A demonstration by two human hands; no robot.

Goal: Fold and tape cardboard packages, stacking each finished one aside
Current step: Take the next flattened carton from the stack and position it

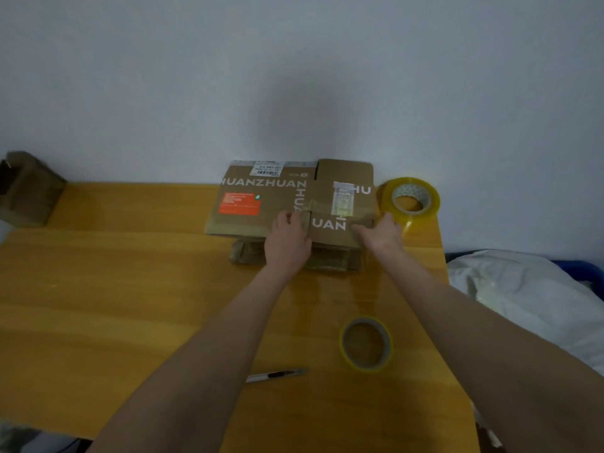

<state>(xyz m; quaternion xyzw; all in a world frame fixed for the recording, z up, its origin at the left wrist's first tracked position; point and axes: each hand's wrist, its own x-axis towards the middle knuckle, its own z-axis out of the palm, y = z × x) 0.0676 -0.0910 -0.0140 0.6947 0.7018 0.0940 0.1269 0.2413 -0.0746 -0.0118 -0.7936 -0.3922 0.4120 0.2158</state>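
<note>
A flattened brown cardboard package (261, 191) with white lettering, an orange label and a shipping sticker lies on top of a stack of more cardboard (248, 255) at the far side of the table. My left hand (287, 238) grips the near edge of its folded flap at the middle. My right hand (380, 232) pinches the same flap (328, 228) at its right end. A big roll of clear tape (410, 199) stands just right of the package. A smaller, nearly used-up tape roll (366, 344) lies nearer to me.
A utility knife (276, 376) lies on the wooden table (130, 305) near the front. A brown cardboard box (27, 188) sits at the far left corner. White bedding (529, 289) is beyond the table's right edge. The wall runs right behind the package.
</note>
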